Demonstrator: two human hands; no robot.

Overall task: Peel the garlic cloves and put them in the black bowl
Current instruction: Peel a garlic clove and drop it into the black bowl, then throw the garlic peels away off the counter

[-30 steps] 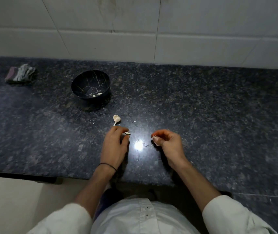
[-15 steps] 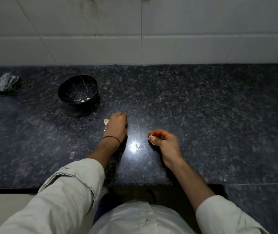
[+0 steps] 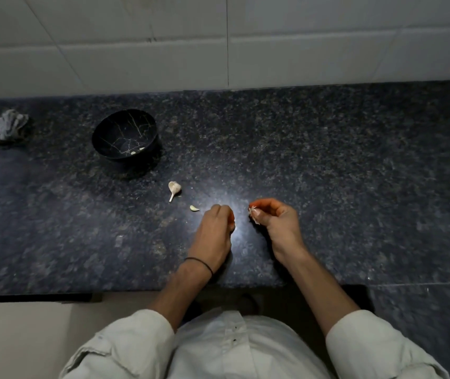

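The small pale garlic clove with loose papery skin (image 3: 253,214) is staying pinched in the fingertips of my right grip (image 3: 275,222), just above the dark speckled stone bench (image 3: 327,173). Half a second ago my left grip (image 3: 214,233) was reaching toward the white garlic head remnant with its stem (image 3: 174,188). Now it is coming back beside the right one, fingers curled, and I cannot tell if it is holding anything. So I am probably starting to peel. The round black bowl with gold veins (image 3: 114,132), well apart, is already holding peeled cloves (image 3: 136,152).
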